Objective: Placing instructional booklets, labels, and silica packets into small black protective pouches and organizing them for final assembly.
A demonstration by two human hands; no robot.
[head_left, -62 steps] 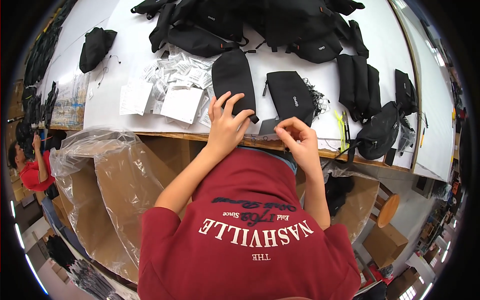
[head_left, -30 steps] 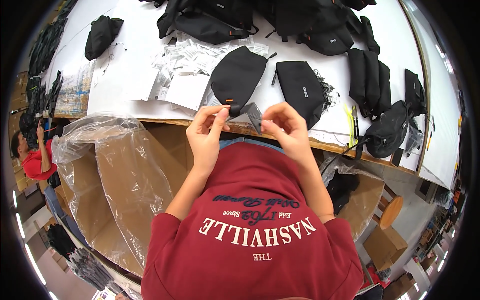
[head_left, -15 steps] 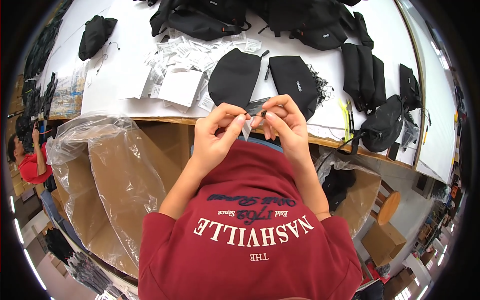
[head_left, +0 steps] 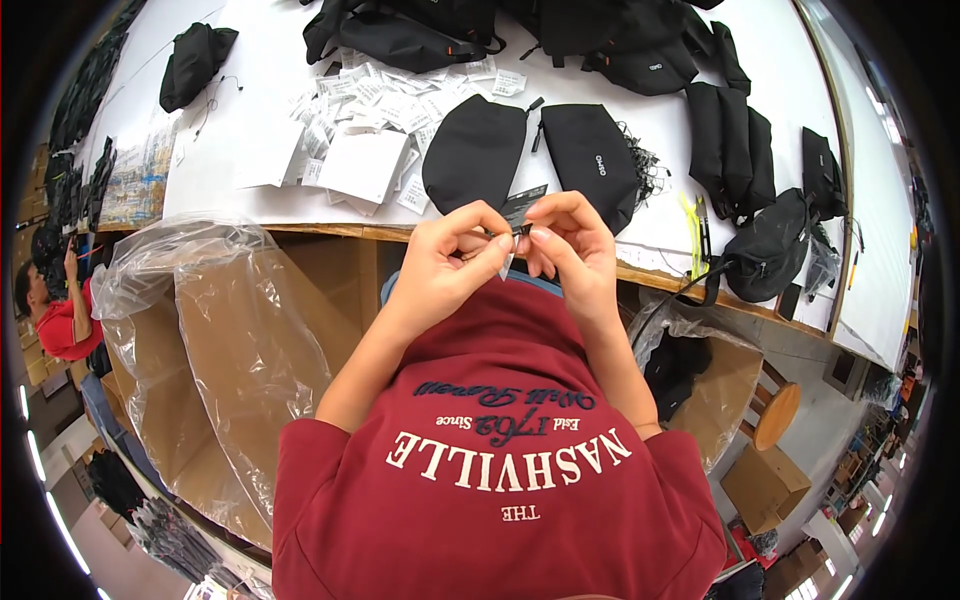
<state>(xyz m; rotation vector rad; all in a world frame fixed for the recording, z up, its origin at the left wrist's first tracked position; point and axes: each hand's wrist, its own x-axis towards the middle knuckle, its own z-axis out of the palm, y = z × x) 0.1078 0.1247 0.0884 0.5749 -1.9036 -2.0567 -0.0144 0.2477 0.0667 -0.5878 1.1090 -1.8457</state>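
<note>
My left hand point(head_left: 452, 258) and my right hand point(head_left: 578, 250) meet just off the table's front edge. Each has thumb and forefinger pinched on a thin black tag string point(head_left: 521, 230), whose small dark fastener shows between the fingertips. A dark hang tag point(head_left: 524, 203) sticks up behind the fingers, and a bit of white label point(head_left: 507, 266) hangs below them. Beyond my hands lie two flat black pouches, the left pouch point(head_left: 474, 155) and the right pouch point(head_left: 588, 165), their zipper pulls close together. A tangle of black tag strings point(head_left: 645, 172) sits against the right pouch.
White printed labels point(head_left: 385, 100) pile up behind a stack of white cards point(head_left: 362, 165). More black bags point(head_left: 620, 40) cover the back and right of the table. Plastic-lined cartons stand below, left point(head_left: 230, 350) and right point(head_left: 720, 400). A co-worker in red point(head_left: 68, 318) is far left.
My left hand has moved slightly right, bringing its fingertips close to my right hand's. The string's exposed stretch between them is shorter.
</note>
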